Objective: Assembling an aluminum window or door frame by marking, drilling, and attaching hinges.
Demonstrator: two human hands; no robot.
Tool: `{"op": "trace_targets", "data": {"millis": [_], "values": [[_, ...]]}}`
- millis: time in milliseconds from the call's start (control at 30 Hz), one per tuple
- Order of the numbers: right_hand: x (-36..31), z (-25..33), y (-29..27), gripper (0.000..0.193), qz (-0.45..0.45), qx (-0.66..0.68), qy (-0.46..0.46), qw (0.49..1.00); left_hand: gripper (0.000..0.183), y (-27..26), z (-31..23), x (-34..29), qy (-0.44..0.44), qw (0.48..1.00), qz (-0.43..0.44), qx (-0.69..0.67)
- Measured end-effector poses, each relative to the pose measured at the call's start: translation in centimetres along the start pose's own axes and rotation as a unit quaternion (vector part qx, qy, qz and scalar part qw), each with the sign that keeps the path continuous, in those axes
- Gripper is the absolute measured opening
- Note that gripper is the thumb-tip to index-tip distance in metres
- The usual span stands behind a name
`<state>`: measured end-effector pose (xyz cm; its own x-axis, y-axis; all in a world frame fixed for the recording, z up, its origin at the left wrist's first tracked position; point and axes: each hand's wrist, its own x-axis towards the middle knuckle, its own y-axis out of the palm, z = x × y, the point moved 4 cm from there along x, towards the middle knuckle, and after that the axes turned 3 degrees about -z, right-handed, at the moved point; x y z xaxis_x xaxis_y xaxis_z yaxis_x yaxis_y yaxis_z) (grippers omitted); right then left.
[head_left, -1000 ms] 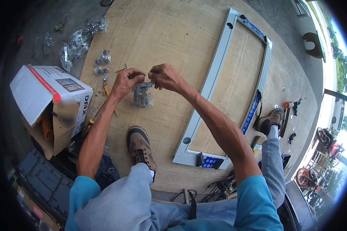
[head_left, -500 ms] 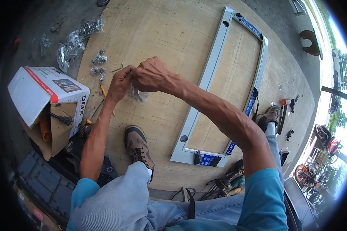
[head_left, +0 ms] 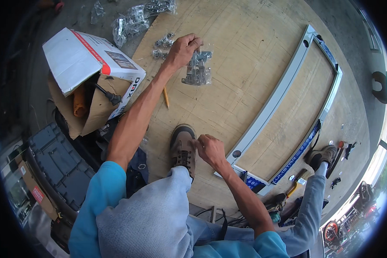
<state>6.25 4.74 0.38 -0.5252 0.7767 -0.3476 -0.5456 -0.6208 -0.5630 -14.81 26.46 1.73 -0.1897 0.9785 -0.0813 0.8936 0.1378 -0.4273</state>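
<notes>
A broad plywood board (head_left: pixel 232 81) bears a grey frame (head_left: pixel 272 103), a white carton (head_left: pixel 84 51) at left. The person's right hand (head_left: pixel 211 150) curls near the frame, its grip impossible to tell; the left hand (head_left: pixel 185 48) pinches a clear bag of metal fittings (head_left: pixel 198 71) over the board, beyond a yellow pencil (head_left: pixel 166 97)

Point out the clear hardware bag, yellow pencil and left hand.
Clear hardware bag (head_left: pixel 198 72): head view, its filled middle.
Yellow pencil (head_left: pixel 166 98): head view, visible shaft.
Left hand (head_left: pixel 183 50): head view, back of hand.
</notes>
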Motion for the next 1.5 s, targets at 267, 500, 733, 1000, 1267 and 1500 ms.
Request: {"op": "trace_targets", "data": {"millis": [267, 500, 733, 1000, 1267, 1500], "values": [[11.5, 2.3, -12.0, 0.045, -0.236, 0.067, 0.027, 0.969, 0.022, 1.9, -1.8, -4.3, 0.020, 0.990, 0.137, 0.017], [13.5, 5.4, -10.8, 0.021, -0.215, -0.195, -0.224, 0.930, 0.033, 1.3, 3.3, -1.4, -0.036, 0.995, -0.077, 0.048], [4.0, 0.1, -0.2, 0.027, -0.059, -0.063, -0.025, 0.996, 0.029, -1.0, 3.4, 0.6, -0.032, 0.995, -0.082, 0.050], [10.7, -0.3, -8.2, 0.045, -0.248, 0.171, 0.058, 0.952, 0.023, 2.9, 0.0, -4.8, 0.046, 0.995, 0.077, 0.036], [11.3, 0.4, -16.3, 0.015, -0.370, 0.120, 0.011, 0.921, 0.024, -1.5, 2.9, -1.4, 0.079, 0.989, 0.011, 0.121], [-4.2, -8.0, -10.0, 0.022, -0.450, 0.436, 0.243, 0.741, 0.040, 2.7, -3.6, -6.1, 0.319, 0.919, -0.003, 0.233]]}}
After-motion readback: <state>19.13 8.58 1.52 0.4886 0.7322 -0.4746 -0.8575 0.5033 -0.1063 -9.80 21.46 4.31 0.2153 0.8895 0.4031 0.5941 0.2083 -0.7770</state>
